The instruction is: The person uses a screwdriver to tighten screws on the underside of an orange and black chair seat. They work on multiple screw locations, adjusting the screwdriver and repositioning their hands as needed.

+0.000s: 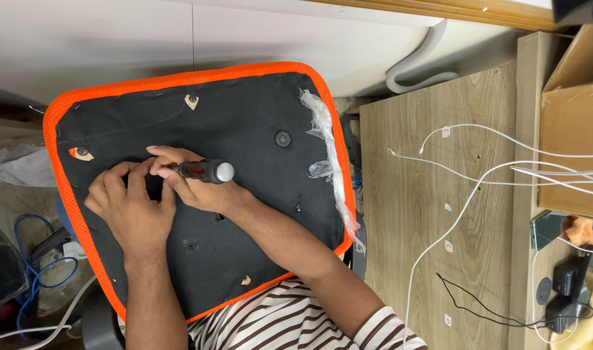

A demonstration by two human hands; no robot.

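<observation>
Two bare hands work close together on the underside of an upturned chair seat point(244, 129), a black fabric-covered panel edged in orange mesh, which lies tilted across the person's lap above a brown-and-white striped shirt point(290, 317).

Nearest, the left hand point(125, 201) rests on the seat's left half, its fingers point(118, 174) curled down against the fabric beside the tool's tip; they press on the panel and grip nothing that shows. Just beside it, touching it, the right hand point(193, 185) closes its fingers around a screwdriver with a dark reddish-black handle and a silver cap point(205, 171). The tool lies almost flat along the seat, cap towards the right edge, tip hidden under the left fingers.

As a judgement, the work goes best with the left hand steadying the tip while the right turns, wrist in line with the shaft, forearm low.

Further up, a round black fitting point(283, 138) sits near the seat's far right corner, and crumpled clear plastic wrap point(325, 149) runs along the right edge.

Beyond, white cables point(478, 168) trail over a light wooden bench point(426, 194) towards a brown cardboard box point(571, 129).
</observation>
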